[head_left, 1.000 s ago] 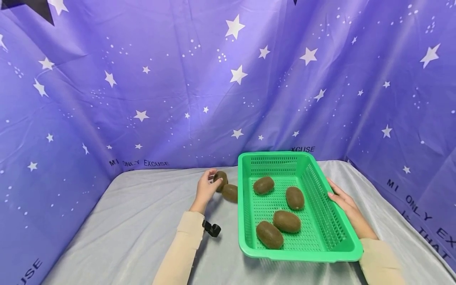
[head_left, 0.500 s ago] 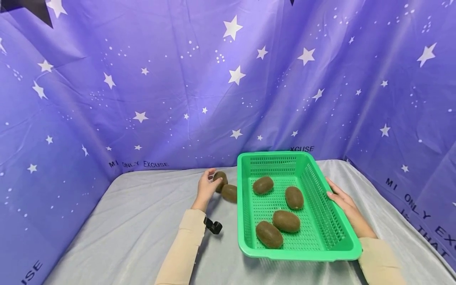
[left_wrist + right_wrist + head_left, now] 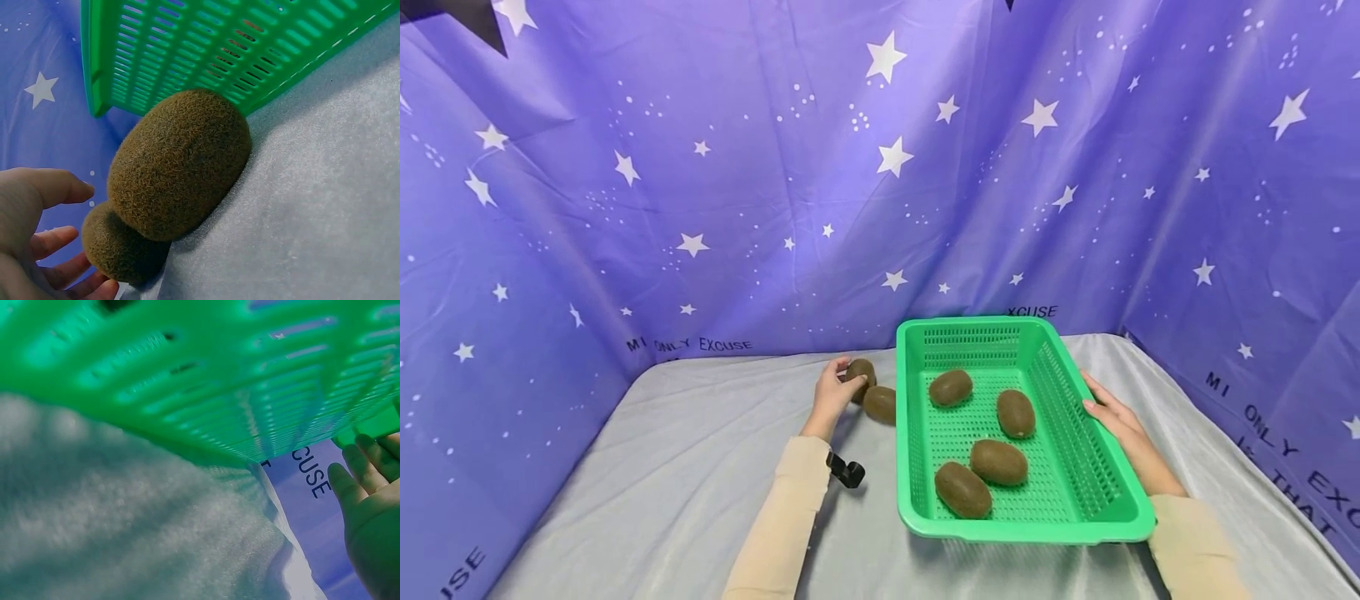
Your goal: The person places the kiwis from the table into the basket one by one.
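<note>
A green plastic basket (image 3: 912, 433) with slotted walls stands on the cloth, several brown fuzzy kiwis (image 3: 998, 462) lying in it. At its right long side, my right hand (image 3: 1131, 433) holds the rim; the right wrist view shows fingertips (image 3: 356, 447) up under the lip. Left of the basket, two more kiwis lie close together. The nearer kiwi (image 3: 181, 165) is beside the basket wall. Around the farther kiwi (image 3: 122, 247) is my left hand (image 3: 832, 396), its fingers (image 3: 69, 269) loosely spread at the fruit's side. The left thumb (image 3: 65, 187) stands off above it.
Grey-white cloth (image 3: 700, 483) covers the table. A purple curtain (image 3: 760, 183) with white stars and lettering rises behind and at both sides. A black strap mount (image 3: 847, 472) sits on the left wrist.
The view has shifted slightly, so everything sits a little farther left. Both hands, the basket and the kiwis otherwise keep nearly the same places.
</note>
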Available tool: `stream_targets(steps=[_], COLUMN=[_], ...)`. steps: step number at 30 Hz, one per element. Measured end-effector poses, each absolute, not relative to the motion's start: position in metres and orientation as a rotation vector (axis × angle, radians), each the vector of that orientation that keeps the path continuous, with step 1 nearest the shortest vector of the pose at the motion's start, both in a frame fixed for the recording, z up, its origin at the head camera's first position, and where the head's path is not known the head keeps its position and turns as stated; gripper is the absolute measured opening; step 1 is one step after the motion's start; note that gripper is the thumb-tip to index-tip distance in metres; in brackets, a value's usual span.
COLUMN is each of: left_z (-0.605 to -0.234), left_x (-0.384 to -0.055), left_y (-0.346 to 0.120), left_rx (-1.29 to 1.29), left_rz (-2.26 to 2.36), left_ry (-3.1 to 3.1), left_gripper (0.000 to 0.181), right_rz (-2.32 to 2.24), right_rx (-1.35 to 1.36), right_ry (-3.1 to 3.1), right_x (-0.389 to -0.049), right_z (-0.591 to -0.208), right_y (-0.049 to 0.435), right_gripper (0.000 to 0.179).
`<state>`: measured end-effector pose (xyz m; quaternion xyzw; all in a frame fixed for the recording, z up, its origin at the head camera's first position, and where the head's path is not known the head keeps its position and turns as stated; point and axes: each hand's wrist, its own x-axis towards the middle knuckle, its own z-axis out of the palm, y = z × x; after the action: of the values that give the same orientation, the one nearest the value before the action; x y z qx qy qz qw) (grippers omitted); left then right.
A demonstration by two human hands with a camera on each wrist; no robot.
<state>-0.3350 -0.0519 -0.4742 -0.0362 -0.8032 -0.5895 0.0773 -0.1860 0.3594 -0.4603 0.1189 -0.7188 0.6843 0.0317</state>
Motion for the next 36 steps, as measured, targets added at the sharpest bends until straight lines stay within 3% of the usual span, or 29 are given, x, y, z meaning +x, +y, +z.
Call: stream_targets(steps=[36], left_z=[-0.486], left_x=[-0.338], left_y=[-0.051], left_rx=[-0.025], left_rz=[-1.817], left_ry=[-2.415], left_gripper=[0.057], right_rz=[2.167], right_rx=[0.358], right_ry=[-2.171], right_x=[-0.185], right_z=[-0.461], right_y=[0.357], right_gripper=[0.055])
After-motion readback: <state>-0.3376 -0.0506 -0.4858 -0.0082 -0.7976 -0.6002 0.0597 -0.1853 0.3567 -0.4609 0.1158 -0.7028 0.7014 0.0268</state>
